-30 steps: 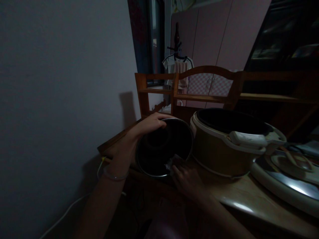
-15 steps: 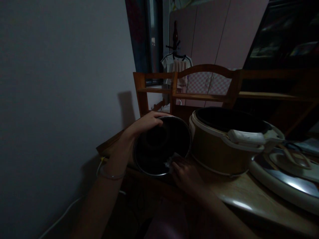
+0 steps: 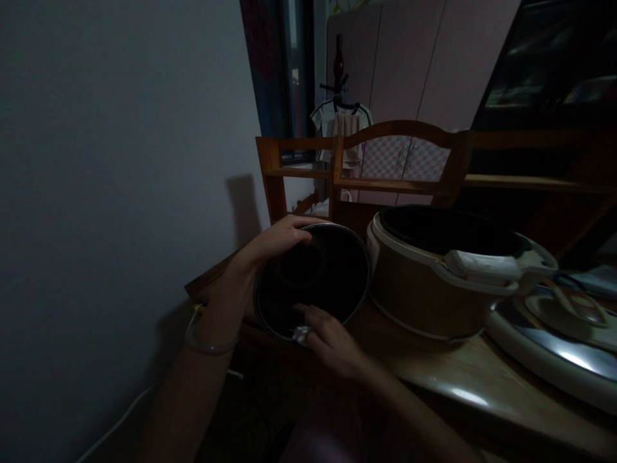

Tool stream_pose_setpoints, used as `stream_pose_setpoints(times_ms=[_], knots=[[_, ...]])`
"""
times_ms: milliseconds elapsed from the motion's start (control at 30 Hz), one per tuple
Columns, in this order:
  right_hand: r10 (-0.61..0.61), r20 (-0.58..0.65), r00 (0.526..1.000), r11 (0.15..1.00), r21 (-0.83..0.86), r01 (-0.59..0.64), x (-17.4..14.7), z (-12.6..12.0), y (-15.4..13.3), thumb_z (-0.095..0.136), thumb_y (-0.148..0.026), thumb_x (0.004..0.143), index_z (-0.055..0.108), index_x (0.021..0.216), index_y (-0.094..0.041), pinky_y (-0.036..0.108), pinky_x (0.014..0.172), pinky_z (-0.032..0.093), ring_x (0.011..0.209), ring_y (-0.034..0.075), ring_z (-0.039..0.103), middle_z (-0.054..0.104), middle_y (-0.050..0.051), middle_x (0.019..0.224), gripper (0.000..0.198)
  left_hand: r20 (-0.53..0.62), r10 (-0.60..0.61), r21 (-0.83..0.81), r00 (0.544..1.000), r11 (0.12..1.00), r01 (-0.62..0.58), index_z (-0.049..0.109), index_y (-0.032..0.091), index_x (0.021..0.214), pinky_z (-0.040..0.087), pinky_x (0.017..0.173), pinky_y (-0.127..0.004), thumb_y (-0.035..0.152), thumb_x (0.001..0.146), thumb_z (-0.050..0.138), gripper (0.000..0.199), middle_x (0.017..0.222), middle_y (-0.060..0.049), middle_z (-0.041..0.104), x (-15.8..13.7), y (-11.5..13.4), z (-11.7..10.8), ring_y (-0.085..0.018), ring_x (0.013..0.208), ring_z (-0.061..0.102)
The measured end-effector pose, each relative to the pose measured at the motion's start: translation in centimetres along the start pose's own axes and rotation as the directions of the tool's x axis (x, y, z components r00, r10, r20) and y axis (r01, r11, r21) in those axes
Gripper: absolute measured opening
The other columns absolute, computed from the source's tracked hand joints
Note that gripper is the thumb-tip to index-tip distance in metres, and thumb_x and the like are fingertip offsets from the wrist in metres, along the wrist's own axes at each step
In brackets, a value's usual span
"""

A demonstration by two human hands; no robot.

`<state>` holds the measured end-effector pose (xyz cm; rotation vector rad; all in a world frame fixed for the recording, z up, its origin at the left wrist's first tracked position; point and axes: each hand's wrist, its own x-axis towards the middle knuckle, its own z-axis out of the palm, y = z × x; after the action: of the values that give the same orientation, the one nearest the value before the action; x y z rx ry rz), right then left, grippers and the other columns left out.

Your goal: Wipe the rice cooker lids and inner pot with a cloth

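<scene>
Inner pot stands tipped on its side at the counter's left end, its mouth facing the camera. The left hand clasps its upper rim; the right hand pinches a small pale wad against its lower rim. The cooker sits just beside, rightward.

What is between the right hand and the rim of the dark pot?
In the head view, a small pale cloth sits under the right hand, pressed against the lower rim of the dark pot. The left hand grips its top edge.
</scene>
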<state>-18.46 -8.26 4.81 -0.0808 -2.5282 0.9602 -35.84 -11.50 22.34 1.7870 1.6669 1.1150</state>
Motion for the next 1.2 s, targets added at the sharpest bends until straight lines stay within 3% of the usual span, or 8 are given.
stream_pose_setpoints(times_ms=[200, 433, 867, 1200], knots=[[0.114, 0.043, 0.993, 0.993, 0.008, -0.115, 0.2, 0.5, 0.1, 0.037, -0.023, 0.095, 0.048, 0.137, -0.015, 0.035, 0.106, 0.035, 0.126, 0.021, 0.048, 0.054, 0.010, 0.137, 0.044, 0.023, 0.059, 0.009, 0.998, 0.998, -0.059, 0.063, 0.021, 0.126, 0.047, 0.091, -0.031, 0.006, 0.067, 0.047, 0.063, 0.121, -0.002, 0.068, -0.2, 0.3, 0.3, -0.021, 0.107, 0.061], [0.073, 0.043, 0.996, 0.997, -0.028, -0.072, -0.6, 0.9, 0.4, 0.038, -0.022, 0.095, 0.047, 0.136, -0.018, 0.032, 0.100, 0.039, 0.118, 0.020, 0.052, 0.059, 0.009, 0.128, 0.043, 0.032, 0.124, 0.098, 0.992, 0.987, -0.126, 0.066, 0.021, 0.122, 0.044, 0.096, -0.033, 0.004, 0.068, 0.048, 0.060, 0.123, -0.002, 0.066, 0.0, 0.5, 0.5, -0.022, 0.110, 0.060], [0.086, 0.022, 0.996, 0.992, -0.099, -0.083, -1.4, 0.2, 0.8, 0.037, -0.024, 0.093, 0.055, 0.128, -0.017, 0.032, 0.091, 0.041, 0.108, 0.021, 0.057, 0.064, 0.010, 0.118, 0.040, 0.023, 0.117, -0.005, 0.993, 0.993, -0.117, 0.064, 0.021, 0.124, 0.043, 0.100, -0.035, 0.004, 0.068, 0.047, 0.061, 0.128, -0.002, 0.064, -1.1, 0.3, 0.0, -0.023, 0.117, 0.056], [0.149, 0.071, 0.986, 0.989, -0.031, -0.148, 0.0, 0.5, -0.6, 0.035, -0.025, 0.097, 0.054, 0.128, -0.019, 0.027, 0.085, 0.042, 0.104, 0.020, 0.062, 0.066, 0.008, 0.117, 0.037, 0.041, 0.101, -0.011, 0.994, 0.995, -0.101, 0.064, 0.021, 0.124, 0.042, 0.101, -0.036, 0.005, 0.068, 0.047, 0.061, 0.128, -0.002, 0.064, -0.9, 0.4, 0.0, -0.023, 0.117, 0.056]])
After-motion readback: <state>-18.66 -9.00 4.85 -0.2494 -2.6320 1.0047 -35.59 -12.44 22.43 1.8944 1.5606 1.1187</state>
